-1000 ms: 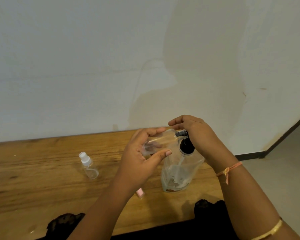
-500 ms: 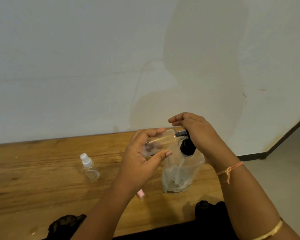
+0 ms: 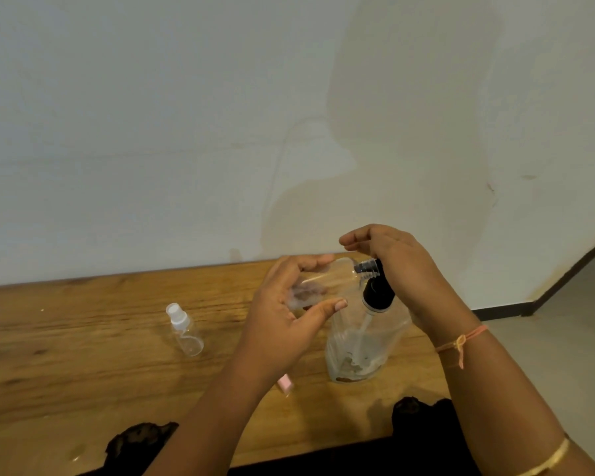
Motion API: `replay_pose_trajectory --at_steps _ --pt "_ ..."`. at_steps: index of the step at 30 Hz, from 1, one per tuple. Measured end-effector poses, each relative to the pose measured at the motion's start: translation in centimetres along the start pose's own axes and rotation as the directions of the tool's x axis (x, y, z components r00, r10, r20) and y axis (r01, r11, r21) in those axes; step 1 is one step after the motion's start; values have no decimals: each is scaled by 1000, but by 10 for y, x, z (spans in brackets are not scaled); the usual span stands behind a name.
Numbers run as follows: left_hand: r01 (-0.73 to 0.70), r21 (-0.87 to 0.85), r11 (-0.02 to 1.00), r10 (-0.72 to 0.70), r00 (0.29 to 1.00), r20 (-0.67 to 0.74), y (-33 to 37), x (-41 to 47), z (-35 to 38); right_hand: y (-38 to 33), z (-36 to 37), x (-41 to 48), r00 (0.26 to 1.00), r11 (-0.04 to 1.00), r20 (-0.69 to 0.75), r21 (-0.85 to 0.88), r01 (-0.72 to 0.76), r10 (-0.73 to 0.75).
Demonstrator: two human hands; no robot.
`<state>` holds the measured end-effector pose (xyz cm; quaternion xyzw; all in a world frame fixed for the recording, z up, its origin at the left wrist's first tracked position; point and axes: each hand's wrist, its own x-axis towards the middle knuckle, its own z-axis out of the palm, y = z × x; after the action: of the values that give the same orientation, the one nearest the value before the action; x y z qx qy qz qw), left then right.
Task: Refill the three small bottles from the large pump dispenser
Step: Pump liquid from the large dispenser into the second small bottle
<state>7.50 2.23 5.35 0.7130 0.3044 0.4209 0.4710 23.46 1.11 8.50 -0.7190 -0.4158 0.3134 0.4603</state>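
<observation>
Left hand point(image 3: 282, 321) holds one small bottle point(image 3: 323, 280); another bottle point(image 3: 186, 334) lies near one dispenser point(image 3: 361, 345).

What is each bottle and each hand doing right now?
left hand: holds the small bottle, fingers curled round it.
small bottle: cap off, tipped sideways, mouth at the pump nozzle.
right hand: rests on top of the pump.
large pump dispenser: stands on the table, only a little liquid at the bottom.
spray bottle: white cap on, looks empty, nobody touching it.
pink thing: mostly hidden behind the left wrist.
</observation>
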Motion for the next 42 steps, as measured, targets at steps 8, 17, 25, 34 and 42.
replay_pose_trajectory --at_steps 8,17,25,34,42 --pt "16 30 999 -15 1000 -24 -7 -1 1 -11 8 17 948 937 105 -220 -272 300" --pt "-7 20 1000 8 1000 -14 -2 0 0 -5 1 5 991 991 61 -62 -115 118" --pt "37 -14 999 -37 999 -4 -9 0 2 -18 6 11 960 947 118 -233 -221 253" --pt "-3 -19 1000 4 1000 7 -6 2 -1 -7 -1 5 997 992 69 -122 -17 26" --pt "6 16 1000 -6 1000 21 -10 1 0 -7 4 14 951 939 159 -266 -219 266"
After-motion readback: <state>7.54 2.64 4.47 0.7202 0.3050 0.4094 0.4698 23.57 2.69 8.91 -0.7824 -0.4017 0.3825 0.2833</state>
